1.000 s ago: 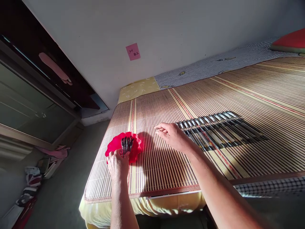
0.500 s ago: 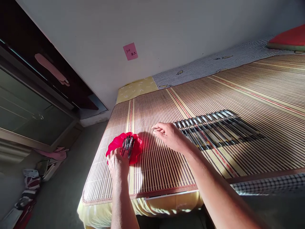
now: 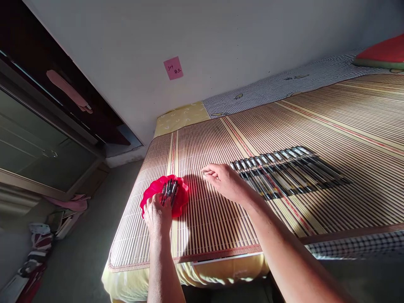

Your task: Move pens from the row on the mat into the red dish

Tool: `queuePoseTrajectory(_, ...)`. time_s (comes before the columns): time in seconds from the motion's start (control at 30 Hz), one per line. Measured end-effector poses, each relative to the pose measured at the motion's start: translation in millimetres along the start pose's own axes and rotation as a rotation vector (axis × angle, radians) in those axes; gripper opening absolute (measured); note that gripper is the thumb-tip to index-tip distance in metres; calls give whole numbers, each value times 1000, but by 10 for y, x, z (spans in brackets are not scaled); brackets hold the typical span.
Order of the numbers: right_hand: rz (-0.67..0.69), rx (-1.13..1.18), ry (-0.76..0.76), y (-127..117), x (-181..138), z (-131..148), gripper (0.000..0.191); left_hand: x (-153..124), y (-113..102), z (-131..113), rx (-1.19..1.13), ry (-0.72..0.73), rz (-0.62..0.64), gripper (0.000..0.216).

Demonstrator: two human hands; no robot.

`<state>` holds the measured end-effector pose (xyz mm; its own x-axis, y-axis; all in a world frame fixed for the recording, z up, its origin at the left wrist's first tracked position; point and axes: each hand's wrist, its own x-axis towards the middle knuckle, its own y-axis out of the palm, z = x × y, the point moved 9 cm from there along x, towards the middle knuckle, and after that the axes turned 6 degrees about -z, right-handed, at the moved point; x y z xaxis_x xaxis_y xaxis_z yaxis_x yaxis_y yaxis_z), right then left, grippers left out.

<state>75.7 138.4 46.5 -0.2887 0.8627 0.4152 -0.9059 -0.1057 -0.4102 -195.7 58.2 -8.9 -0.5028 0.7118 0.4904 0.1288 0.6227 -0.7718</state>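
A red scalloped plate (image 3: 182, 206) rests near the left end of the striped bamboo mat. In it, several dark pens (image 3: 170, 190) fan out in a bunch. My left hand (image 3: 158, 213) is over the plate's near left side, thumb and fingers closed around the pens' near ends; its palm hides those ends. My right hand (image 3: 222, 179) hovers just above the mat, between plate and pen row. Its thumb and forefinger are pinched together and I see nothing between them. Right of that hand, several black-capped clear pens (image 3: 287, 170) lie side by side in a slanting row.
The bamboo mat (image 3: 202, 143) covers a bed standing against a white wall bearing a pink note (image 3: 173, 68). A red cushion (image 3: 383, 52) is at the far right. Left of the bed are the floor (image 3: 91, 227), a glass-panelled door (image 3: 34, 143) and piled items (image 3: 39, 244).
My left hand has shifted slightly right and up, its thumb closer in against the pens, whose bunch has tilted a little. My right hand and the pen row stay nearly the same.
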Motion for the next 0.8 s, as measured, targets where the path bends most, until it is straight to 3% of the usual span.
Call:
queuePoseTrajectory(0.1,-23,-4,-11,-55,11,-27,19,-26,25,-36,32,46,37,32)
queuePoseTrajectory(0.2,-103,-8,-8,-266,38,-97,20,-30,69,-2,79,45,55,35)
queuePoseTrajectory(0.33,-441,79,20,-917,9,-174,18,23,-31,31,26,16,-41,44)
queuePoseTrajectory(0.4,-638,149,42,-1257,-76,-194,19,36,-166,-40,-78,27,-138,44)
queuePoseTrajectory(0.47,-733,189,65,-1461,-148,-206,21,6,-277,-166,-206,24,-196,39)
queuePoseTrajectory(0.53,-668,161,112,-1484,-155,-248,20,-80,-353,-364,-324,22,-228,33)
queuePoseTrajectory(0.63,-377,11,251,-1249,-124,-469,19,-307,-358,-818,-494,119,-210,25)
queuePoseTrajectory(0.7,-219,-119,354,-1074,-139,-703,23,-503,-218,-1172,-591,243,-62,21)
queuePoseTrajectory(0.8,-127,-259,438,-909,-144,-1012,21,-815,32,-1555,-651,397,186,17)
